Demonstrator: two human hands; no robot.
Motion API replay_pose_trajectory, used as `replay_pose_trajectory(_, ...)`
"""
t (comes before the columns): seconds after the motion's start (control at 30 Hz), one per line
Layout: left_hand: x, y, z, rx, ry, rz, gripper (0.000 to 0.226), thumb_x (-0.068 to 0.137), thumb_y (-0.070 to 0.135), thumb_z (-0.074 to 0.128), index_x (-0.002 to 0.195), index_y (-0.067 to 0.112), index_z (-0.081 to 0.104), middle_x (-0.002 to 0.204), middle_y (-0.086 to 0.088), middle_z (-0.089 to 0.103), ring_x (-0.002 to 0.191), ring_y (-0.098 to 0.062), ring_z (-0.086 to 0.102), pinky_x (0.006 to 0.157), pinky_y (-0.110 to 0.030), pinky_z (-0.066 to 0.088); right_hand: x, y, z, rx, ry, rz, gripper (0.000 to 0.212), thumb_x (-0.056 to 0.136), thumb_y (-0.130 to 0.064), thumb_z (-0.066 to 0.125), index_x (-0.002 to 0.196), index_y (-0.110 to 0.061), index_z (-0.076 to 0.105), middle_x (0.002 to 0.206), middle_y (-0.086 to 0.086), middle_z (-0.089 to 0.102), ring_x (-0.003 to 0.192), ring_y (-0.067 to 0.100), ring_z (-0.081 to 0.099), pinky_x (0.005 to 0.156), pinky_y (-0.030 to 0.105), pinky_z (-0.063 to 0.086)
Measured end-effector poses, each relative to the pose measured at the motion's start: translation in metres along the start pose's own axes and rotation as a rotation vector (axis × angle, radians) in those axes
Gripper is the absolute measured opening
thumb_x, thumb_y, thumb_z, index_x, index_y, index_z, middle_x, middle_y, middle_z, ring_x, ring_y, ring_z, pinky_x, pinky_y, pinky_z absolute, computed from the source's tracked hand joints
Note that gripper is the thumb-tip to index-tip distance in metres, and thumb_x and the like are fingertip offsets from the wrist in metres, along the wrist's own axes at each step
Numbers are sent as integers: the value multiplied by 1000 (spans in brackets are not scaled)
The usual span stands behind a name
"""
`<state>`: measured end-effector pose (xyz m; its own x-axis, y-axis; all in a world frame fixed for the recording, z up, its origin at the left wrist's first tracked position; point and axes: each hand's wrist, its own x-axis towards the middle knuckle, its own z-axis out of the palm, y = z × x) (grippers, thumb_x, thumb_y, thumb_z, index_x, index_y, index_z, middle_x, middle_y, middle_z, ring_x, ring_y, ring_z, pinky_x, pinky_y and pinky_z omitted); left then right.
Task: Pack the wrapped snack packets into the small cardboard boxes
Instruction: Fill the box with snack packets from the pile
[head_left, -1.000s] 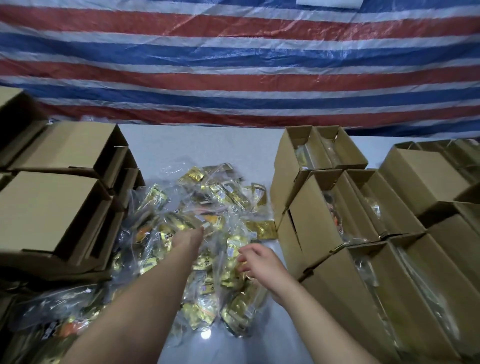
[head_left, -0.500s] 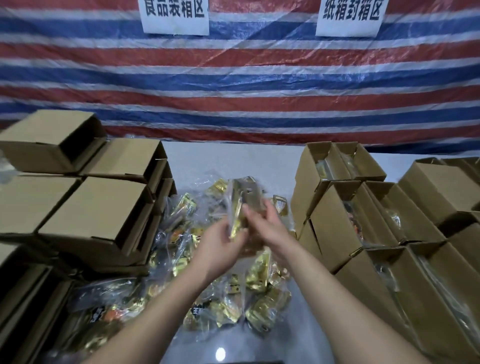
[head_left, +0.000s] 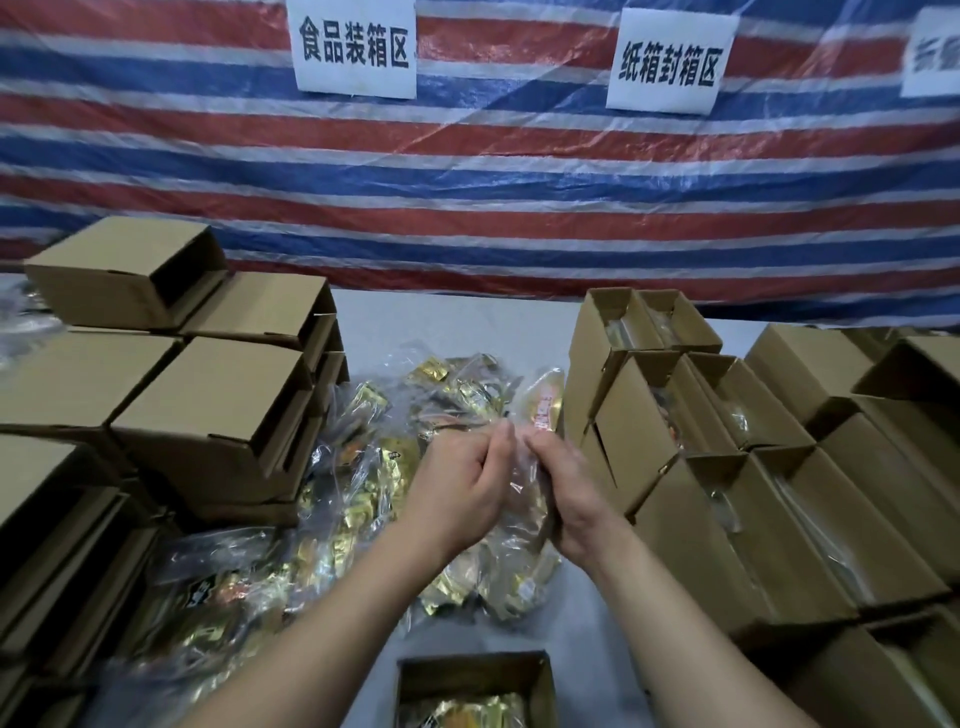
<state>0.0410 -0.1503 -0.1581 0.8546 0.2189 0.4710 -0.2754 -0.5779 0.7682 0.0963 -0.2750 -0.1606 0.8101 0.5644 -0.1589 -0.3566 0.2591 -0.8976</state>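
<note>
A: Item one, risk. What is recorded?

B: A slip is judged the chief hazard. The held packet (head_left: 540, 415) is sheathed in glossy clear film, and it is gripped only along its lower part, so it could slide out while being carried toward the open box (head_left: 415, 680) at the near edge. A snag is also possible: that box is already partly filled with gold wrappers, and a tall packet entered at a tilt may catch on the cardboard rim or crumple.

A: Anything noted about the surroundings?

B: The loose pile of packets (head_left: 374, 457) lies directly beneath the wrists; it could be dragged or scattered by a forearm. The packed boxes (head_left: 649, 415) are stacked just beside the right hand and may be knocked if the packet is swung that way.

A: Item two, position of the packet relative to the hands?

B: It is held upright between them, above the pile. Its top end projects past the fingertips, nearer the right hand (head_left: 566, 483); its lower film is enclosed between the two palms.

A: State of the hands?

B: The left hand (head_left: 462, 488) and the right hand are brought together, fingers curled round the packet. Both are entered as clamped on it.

A: Empty boxes?

B: The empty boxes (head_left: 218, 395) are stacked at the left, well apart from the hands.
</note>
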Motion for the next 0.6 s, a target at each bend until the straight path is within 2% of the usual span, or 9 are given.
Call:
replay_pose_trajectory(0.1,-18,-6,-8,-140,95,-182,58,97,54,28,67,19,63,60,-3,60,58,-13,58,61,-27,46,-14,9,-8,45,123,-27,65,80,-38,68,127,6,56,100,18,69,85,29,68,72,41,58)
replay_pose_trajectory(0.17,-38,-20,-20,-240,112,-372,52,96,52,32,76,17,64,67,-5,62,62,-16,58,63,-29,49,-23,16,-20,62,198,-59,69,78,-38,70,133,1,54,107,18,68,89,29,68,77,43,59)
replay_pose_trajectory(0.2,-51,-32,-26,-196,57,-449,49,97,50,34,80,15,64,69,-4,63,65,-18,59,66,-35,51,-28,19,-25,49,205,-78,69,76,-38,72,134,-4,55,109,17,68,91,29,68,79,45,59)
replay_pose_trajectory(0.27,-86,-61,-33,9,-172,-536,34,101,41,42,86,20,62,78,0,65,73,-18,62,75,-41,53,-42,29,-31,-76,149,-105,61,71,-40,79,127,-23,63,111,10,70,96,29,69,81,46,60)
replay_pose_trajectory(0.33,-127,-86,-31,103,-411,-590,18,102,39,47,108,29,61,102,12,64,92,-5,61,89,-34,53,-56,45,-29,-314,86,-76,57,64,-44,82,117,-49,63,119,-5,68,108,17,67,87,35,58)
replay_pose_trajectory(0.4,-165,-110,-22,133,-575,-663,42,102,43,46,140,25,48,134,11,52,122,-9,52,103,-26,41,-67,66,-23,-583,-13,-14,75,62,-48,81,126,-61,45,126,-29,58,115,-4,59,88,15,52)
replay_pose_trajectory(0.43,-180,-119,-17,151,-628,-690,47,102,43,44,145,23,42,142,10,45,131,-12,46,108,-25,35,-69,78,-20,-720,-81,20,84,64,-48,80,135,-56,37,126,-36,55,114,-11,55,86,8,48)
replay_pose_trajectory(0.5,-200,-130,-9,98,-677,-704,44,104,37,42,145,21,43,147,6,45,133,-11,44,113,-27,33,-73,102,-16,-1010,-219,73,93,68,-43,77,147,-44,29,135,-29,52,118,-7,53,89,5,41)
replay_pose_trajectory(0.6,-214,-135,-2,-83,-600,-721,28,104,28,47,132,28,50,135,6,58,124,-8,53,109,-33,40,-77,129,-18,-1357,-407,26,93,74,-38,74,153,-33,25,144,-8,44,129,8,43,105,19,37)
